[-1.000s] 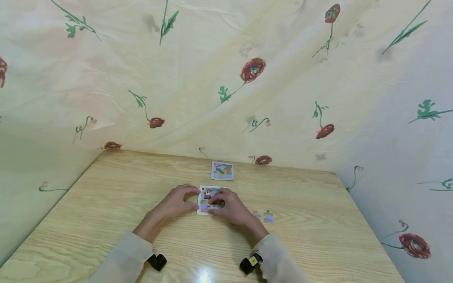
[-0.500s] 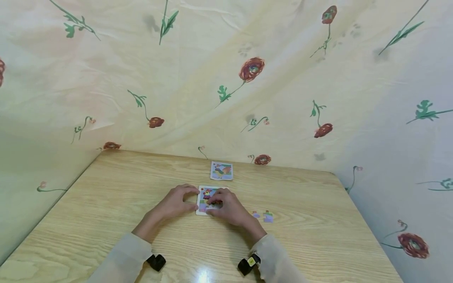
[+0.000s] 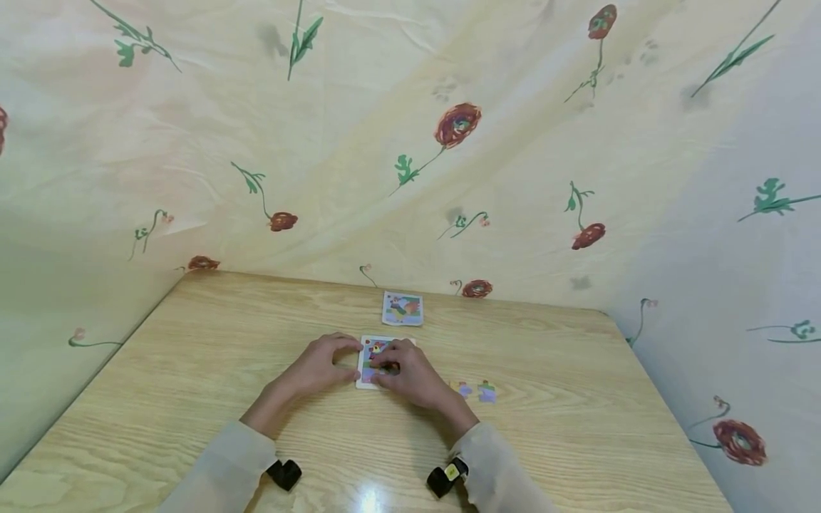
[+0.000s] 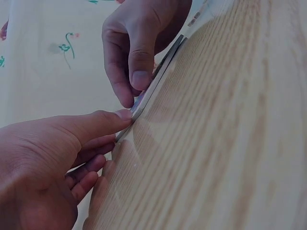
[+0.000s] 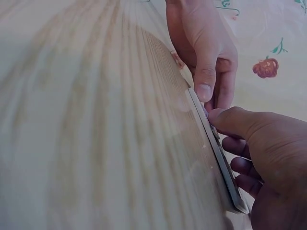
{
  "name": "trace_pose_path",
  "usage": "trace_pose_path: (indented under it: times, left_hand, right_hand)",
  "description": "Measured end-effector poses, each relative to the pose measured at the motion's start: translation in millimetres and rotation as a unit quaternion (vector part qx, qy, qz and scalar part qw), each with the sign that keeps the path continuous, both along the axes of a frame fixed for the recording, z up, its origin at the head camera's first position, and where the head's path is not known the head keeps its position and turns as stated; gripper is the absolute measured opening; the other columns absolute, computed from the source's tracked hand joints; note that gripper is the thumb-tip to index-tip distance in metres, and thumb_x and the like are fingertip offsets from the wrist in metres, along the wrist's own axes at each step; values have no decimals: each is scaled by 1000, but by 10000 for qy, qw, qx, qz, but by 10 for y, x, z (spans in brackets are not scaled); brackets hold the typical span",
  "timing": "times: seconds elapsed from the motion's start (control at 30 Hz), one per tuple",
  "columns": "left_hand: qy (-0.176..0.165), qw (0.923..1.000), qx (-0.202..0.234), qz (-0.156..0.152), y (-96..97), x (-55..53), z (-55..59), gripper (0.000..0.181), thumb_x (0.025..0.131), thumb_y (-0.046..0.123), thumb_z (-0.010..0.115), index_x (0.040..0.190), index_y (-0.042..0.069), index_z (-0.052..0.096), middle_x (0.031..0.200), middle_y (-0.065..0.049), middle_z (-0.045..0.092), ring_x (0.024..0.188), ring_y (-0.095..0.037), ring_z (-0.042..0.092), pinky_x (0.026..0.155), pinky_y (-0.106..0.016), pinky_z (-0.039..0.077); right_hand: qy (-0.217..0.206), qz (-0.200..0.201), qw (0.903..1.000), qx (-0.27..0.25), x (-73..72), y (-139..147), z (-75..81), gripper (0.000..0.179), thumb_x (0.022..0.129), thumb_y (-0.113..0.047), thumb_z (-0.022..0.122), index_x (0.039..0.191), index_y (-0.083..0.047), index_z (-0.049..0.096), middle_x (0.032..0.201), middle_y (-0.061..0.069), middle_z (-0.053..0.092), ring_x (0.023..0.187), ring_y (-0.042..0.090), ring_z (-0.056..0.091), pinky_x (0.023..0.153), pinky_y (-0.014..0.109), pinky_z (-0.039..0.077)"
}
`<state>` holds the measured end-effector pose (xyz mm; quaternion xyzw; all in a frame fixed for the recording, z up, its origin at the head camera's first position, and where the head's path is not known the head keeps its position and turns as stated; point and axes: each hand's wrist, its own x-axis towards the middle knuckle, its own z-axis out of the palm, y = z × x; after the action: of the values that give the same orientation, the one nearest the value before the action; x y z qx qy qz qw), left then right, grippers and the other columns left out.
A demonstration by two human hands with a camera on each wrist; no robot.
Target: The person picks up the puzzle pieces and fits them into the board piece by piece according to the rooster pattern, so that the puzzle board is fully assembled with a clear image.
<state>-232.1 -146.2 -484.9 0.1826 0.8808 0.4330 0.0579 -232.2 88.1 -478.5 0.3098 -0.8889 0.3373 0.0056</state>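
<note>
A small jigsaw board (image 3: 368, 382) with a pale border and a colourful rooster picture lies flat on the wooden table. Along its left edge, my left hand (image 3: 323, 365) holds it, thumb at the near corner and forefinger higher up. In the left wrist view, the left thumb touches the board's rim. My right hand (image 3: 410, 372) is bent over the board, thumb and fingers pinching a puzzle piece that is mostly hidden beneath them. The right side of the picture is covered by this hand. Loose puzzle pieces (image 3: 487, 392) lie to the right of the right wrist.
Behind the board lies a card (image 3: 403, 309) printed with a similar rooster. The wooden table (image 3: 564, 399) stretches to both sides and meets a flowered cloth (image 3: 359, 142) at the back. Black wrist straps (image 3: 284, 474) sit near both sleeves.
My right hand has shifted slightly left over the board, its fingertips now covering more of the rooster. The left hand and the board stay in place.
</note>
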Motion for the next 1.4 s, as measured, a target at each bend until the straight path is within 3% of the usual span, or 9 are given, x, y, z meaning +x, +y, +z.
trace_pose_path:
  times: [0.7,0.9,1.1,1.4]
  left_hand:
    - [19,10000,-19,50,-11,-17,-10,45,89,22,80,132,15,70,143,-5,61,142,-37,48,118,-63,37]
    - [-69,9999,64,80,18,-15,-33,45,89,21,79,132,15,69,145,-6,60,143,-38,45,118,-65,35]
    - [-52,9999,-18,114,30,-11,-40,45,88,21,80,132,16,70,145,-6,61,144,-37,46,119,-64,35]
    - [-98,9999,42,95,24,-11,-8,47,88,21,81,133,15,69,146,-6,60,145,-38,44,120,-61,35]
  right_hand:
    - [109,-64,9999,102,-32,-47,-20,17,87,-19,83,103,-13,82,109,2,72,95,14,53,78,24,42]
    - [-68,37,9997,-236,-44,28,-10,14,93,-18,77,105,-12,81,107,3,72,93,14,54,77,23,45]
    - [-367,52,9971,-659,8,152,98,16,96,-17,74,110,-11,80,101,2,68,88,14,58,76,23,51]
    - [-294,-344,9973,-582,53,492,194,16,96,-19,75,110,-13,79,104,-1,69,101,18,64,90,42,56]
